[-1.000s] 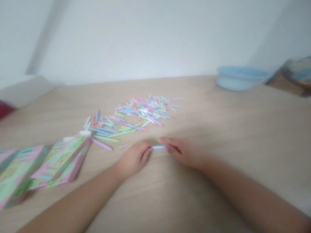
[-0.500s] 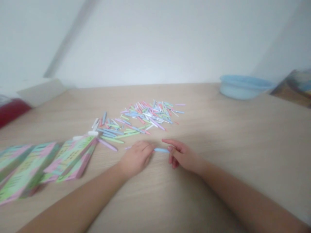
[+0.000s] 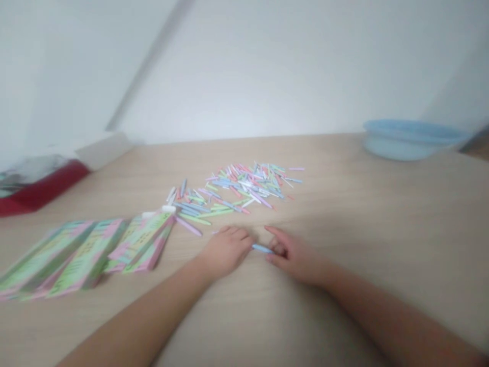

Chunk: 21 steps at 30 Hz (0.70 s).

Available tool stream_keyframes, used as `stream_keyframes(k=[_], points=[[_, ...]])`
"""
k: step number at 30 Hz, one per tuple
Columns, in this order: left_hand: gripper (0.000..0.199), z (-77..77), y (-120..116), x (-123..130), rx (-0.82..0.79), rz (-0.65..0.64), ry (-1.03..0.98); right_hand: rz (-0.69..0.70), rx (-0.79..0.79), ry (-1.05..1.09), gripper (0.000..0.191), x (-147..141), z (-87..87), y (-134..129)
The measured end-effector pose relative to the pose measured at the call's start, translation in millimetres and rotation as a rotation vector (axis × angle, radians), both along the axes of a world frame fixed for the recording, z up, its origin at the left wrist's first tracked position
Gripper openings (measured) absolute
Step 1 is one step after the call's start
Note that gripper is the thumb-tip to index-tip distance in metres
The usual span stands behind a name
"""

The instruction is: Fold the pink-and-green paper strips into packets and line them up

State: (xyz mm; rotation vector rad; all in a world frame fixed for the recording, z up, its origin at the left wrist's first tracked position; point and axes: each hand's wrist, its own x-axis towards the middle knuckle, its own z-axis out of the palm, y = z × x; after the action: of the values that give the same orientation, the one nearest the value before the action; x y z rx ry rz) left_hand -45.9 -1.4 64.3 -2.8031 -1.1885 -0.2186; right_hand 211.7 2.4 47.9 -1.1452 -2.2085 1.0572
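Pale blue tapered stick [image 3: 262, 248] front and centre, and here's the action, low over the light wood-grain worktop [image 3: 382, 219], slanting gently down toward the right! The right hand [image 3: 296, 255] has it, fingers curled in narrow, with the thumb and forefinger closing on the stick's right end: a tight little pinch, nothing wide about it. Just left of the stick comes the left hand [image 3: 225, 251], back upward, fingers together and curved down, its fingertips [image 3: 247, 238] right at the stick's other end, though whether they touch it, I can't call from here. A thin lilac sliver [image 3: 214, 232] pokes out just past that hand, on the far side from the stick. Beyond the stick, a loose heap of slim pastel paper sticks [image 3: 244, 186] in pink, blue, green and white sprawls over the wood, with longer strays trailing off toward the left. Left of the stick lie fanned green-and-pink printed paper packets [image 3: 87, 255], small white pieces [image 3: 168, 208] at their far corner. Far off to the right of the stick, a round pale blue plastic basin [image 3: 412, 140] sits at the back edge, while far to the left there's a red-sided tray [image 3: 42, 189] with a white box [image 3: 103, 150] just behind it.
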Motion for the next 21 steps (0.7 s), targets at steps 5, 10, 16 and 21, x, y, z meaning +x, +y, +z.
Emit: stream_keyframes(k=[5, 10, 16, 21], points=[[0.019, 7.6, -7, -31, -0.014, 0.08, 0.092, -0.023, -0.024, 0.038, 0.072, 1, -3.9, 2], [0.031, 13.7, -29, -93, -0.04, 0.204, 0.052, -0.012, 0.013, 0.012, 0.065, 2, -0.8, 2], [0.037, 17.6, -36, -151, 0.005, 0.334, 0.059, 0.023, 0.037, -0.024, 0.062, 2, -1.6, 4], [0.042, 17.6, -13, -150, 0.027, 0.453, 0.142, 0.03, 0.057, -0.055, 0.062, 3, -1.0, 3]])
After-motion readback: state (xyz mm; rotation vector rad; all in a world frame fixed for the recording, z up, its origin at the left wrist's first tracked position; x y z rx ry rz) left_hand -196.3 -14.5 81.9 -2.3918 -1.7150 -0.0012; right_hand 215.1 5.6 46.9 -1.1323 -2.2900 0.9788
